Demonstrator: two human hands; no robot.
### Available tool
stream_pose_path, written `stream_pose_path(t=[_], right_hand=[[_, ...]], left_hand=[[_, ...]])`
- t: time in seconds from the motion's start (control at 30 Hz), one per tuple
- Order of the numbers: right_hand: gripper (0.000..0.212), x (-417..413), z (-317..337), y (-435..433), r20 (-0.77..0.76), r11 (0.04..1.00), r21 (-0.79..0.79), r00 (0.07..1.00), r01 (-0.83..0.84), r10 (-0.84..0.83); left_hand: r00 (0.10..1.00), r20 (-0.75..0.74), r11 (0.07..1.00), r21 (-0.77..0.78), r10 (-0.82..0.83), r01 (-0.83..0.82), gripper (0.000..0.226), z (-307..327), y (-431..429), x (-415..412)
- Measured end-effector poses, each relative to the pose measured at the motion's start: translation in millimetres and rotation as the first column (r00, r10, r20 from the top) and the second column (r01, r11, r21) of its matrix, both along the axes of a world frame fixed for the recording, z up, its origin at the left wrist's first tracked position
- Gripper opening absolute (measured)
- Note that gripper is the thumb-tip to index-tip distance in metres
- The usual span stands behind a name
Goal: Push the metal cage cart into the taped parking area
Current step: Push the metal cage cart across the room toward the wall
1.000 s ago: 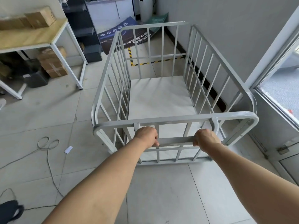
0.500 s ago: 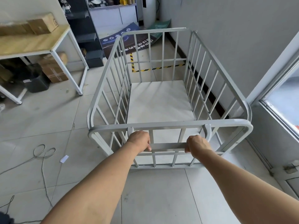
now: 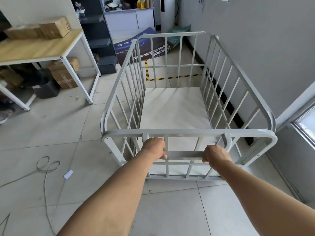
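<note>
A grey metal cage cart (image 3: 187,132) with barred sides and a white floor panel stands on the tiled floor in front of me, close beside the right wall. My left hand (image 3: 154,147) and my right hand (image 3: 216,155) both grip the cart's flat handle bar (image 3: 185,154) at its near end, arms stretched out. Beyond the cart's far end, yellow-and-black striped tape (image 3: 172,77) marks a corner on the floor, seen through the bars.
A wooden-topped table (image 3: 44,48) with cardboard boxes stands at left, white legs near the cart's left side. A dark printed board (image 3: 136,48) leans behind the tape. A loose cable (image 3: 45,169) and a paper scrap (image 3: 68,174) lie on the floor at left.
The cart has rolled forward toward the striped tape with both hands still on the handle. The window at right has slid mostly out of view.
</note>
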State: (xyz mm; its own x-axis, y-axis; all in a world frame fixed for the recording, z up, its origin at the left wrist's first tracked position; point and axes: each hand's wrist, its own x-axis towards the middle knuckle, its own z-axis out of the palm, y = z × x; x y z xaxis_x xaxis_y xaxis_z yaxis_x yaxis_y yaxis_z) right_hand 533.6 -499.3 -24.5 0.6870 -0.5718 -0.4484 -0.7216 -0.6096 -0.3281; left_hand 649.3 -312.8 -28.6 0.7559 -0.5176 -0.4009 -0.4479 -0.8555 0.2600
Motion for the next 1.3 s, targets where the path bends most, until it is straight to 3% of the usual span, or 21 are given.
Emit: stream_pose_path(t=[0.47, 0.77, 1.3], right_hand=[[0.027, 75.1, -7.7, -49.8, -0.045, 0.991, -0.080, 0.994, -0.103, 0.100], [0.016, 105.6, 2.4, -104.6, -0.080, 0.960, -0.100, 0.964, -0.261, 0.253], [0.014, 174.2, -1.6, -185.5, -0.100, 0.951, -0.164, 0.964, -0.261, 0.248]], left_hand=[[0.999, 0.034, 1.000, 0.009, -0.030, 0.029, 0.008, -1.7, -47.0, 71.2], [1.000, 0.002, 0.999, -0.041, 0.013, -0.013, 0.023, -0.1, -92.6, 93.8], [0.999, -0.005, 0.999, -0.037, -0.036, 0.036, 0.023, -9.4, -167.1, 161.9]])
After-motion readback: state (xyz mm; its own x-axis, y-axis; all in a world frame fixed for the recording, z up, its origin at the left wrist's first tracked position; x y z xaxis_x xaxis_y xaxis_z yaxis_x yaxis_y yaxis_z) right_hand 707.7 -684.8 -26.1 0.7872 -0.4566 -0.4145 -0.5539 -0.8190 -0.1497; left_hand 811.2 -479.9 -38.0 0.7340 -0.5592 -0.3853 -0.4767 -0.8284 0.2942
